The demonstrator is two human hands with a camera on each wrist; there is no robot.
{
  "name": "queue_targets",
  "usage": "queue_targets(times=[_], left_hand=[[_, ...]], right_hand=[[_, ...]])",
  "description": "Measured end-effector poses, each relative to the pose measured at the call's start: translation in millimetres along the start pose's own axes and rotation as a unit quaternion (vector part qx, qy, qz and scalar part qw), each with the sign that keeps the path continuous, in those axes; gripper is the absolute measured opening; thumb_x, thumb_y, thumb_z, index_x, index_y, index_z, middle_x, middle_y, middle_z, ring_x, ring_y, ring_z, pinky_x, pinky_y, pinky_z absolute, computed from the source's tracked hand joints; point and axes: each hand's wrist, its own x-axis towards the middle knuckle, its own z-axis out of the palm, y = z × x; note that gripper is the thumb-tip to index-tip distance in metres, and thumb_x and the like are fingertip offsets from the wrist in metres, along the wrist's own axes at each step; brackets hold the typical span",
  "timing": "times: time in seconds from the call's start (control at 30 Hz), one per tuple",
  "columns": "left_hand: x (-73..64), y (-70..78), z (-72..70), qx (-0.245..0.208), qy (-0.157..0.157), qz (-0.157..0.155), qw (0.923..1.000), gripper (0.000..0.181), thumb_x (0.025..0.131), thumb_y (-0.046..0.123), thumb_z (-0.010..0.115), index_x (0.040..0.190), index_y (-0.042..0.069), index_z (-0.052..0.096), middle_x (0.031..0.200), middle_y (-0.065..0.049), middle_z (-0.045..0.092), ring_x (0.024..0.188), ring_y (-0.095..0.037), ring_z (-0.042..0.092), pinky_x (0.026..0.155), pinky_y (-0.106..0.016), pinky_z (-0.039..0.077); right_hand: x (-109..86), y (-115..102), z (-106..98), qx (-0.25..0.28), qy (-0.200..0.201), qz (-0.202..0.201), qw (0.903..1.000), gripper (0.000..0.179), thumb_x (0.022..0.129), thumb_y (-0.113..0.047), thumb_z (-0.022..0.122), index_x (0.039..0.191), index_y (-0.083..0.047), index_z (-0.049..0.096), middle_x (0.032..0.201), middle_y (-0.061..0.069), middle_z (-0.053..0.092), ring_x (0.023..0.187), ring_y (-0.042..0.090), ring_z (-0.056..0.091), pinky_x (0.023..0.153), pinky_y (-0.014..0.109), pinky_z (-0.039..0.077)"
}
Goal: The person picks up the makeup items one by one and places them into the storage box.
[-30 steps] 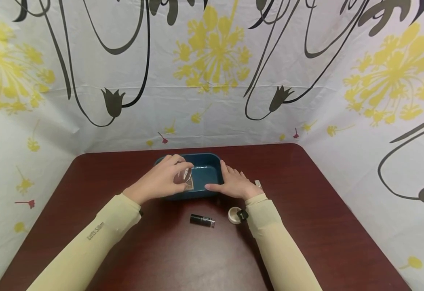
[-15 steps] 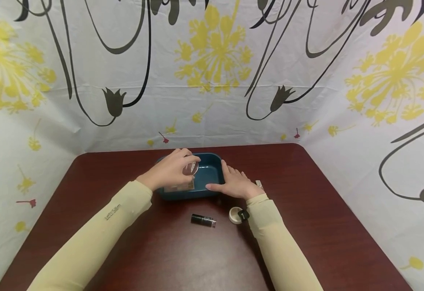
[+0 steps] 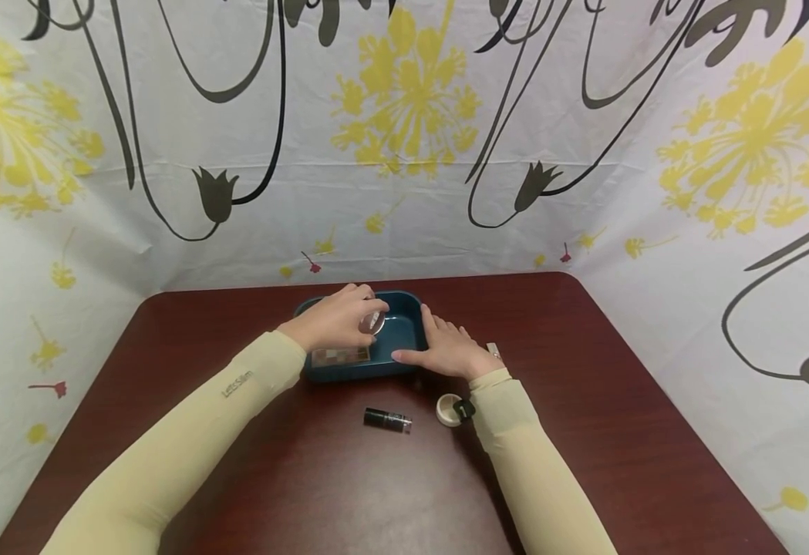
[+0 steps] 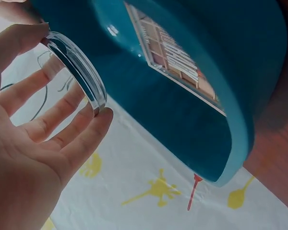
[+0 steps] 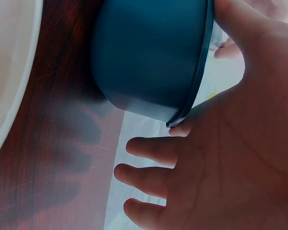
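The left hand (image 3: pixel 335 320) pinches a clear, round, flat disc (image 4: pixel 81 67) between thumb and fingers over a glossy blue, rounded-rectangular tray (image 3: pixel 400 333), whose rim the right hand (image 3: pixel 447 347) touches with its fingers loosely extended

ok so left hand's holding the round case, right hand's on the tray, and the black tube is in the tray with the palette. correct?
Not quite: the black tube is on the table, on the near side of the tray, not in it with the palette. The head view shows this. The rest stands.
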Motion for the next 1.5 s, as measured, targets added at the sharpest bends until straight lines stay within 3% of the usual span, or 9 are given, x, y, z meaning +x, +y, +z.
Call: queue_targets(times=[0.4,0.57,0.8,1.07,1.5], left_hand=[[25.5,-1.3,18.9,0.046,-0.055,0.012,0.9974,0.054,0.089,0.033,0.077,0.139,0.017,0.061,0.123,-0.002,0.054,0.106,-0.017,0.046,0.089,-0.032,0.049],[34.3,1.1,22.2,0.057,-0.063,0.02,0.9961,0.05,0.089,0.032,0.077,0.135,0.017,0.064,0.122,-0.004,0.055,0.102,-0.018,0.047,0.089,-0.034,0.049],[45.5,-1.4,26.6,0.093,-0.089,0.027,0.9913,0.056,0.089,0.033,0.076,0.141,0.018,0.06,0.126,-0.005,0.055,0.104,-0.02,0.048,0.09,-0.036,0.049],[48.6,-6.2,28.8,0.096,-0.114,0.03,0.9884,0.056,0.091,0.033,0.076,0.142,0.019,0.059,0.124,-0.005,0.054,0.102,-0.019,0.048,0.09,-0.036,0.049],[53.4,-0.4,28.5,0.104,-0.151,0.053,0.9816,0.047,0.095,0.022,0.071,0.14,0.016,0.06,0.112,-0.002,0.058,0.1,-0.017,0.053,0.092,-0.033,0.048]], right_hand=[[-1.2,2.0,-0.3,0.0,-0.005,0.0,1.0,0.122,0.081,-0.086,0.05,0.163,-0.011,-0.001,0.166,0.015,0.017,0.151,0.033,0.02,0.117,0.061,0.013],[0.5,3.3,0.6,0.001,-0.004,-0.002,1.0,0.122,0.081,-0.086,0.049,0.163,-0.011,-0.002,0.166,0.014,0.017,0.151,0.033,0.019,0.117,0.061,0.013],[2.5,4.0,1.5,0.002,-0.005,-0.002,1.0,0.123,0.08,-0.088,0.046,0.162,-0.012,-0.004,0.167,0.013,0.015,0.151,0.032,0.018,0.117,0.061,0.011],[3.5,2.7,1.1,0.0,-0.009,-0.005,0.9999,0.123,0.08,-0.088,0.046,0.162,-0.012,-0.005,0.167,0.012,0.014,0.152,0.032,0.018,0.117,0.061,0.011],[0.6,2.0,-0.8,0.004,-0.007,-0.005,1.0,0.123,0.081,-0.087,0.048,0.162,-0.012,-0.004,0.167,0.013,0.014,0.152,0.032,0.018,0.117,0.06,0.012]])
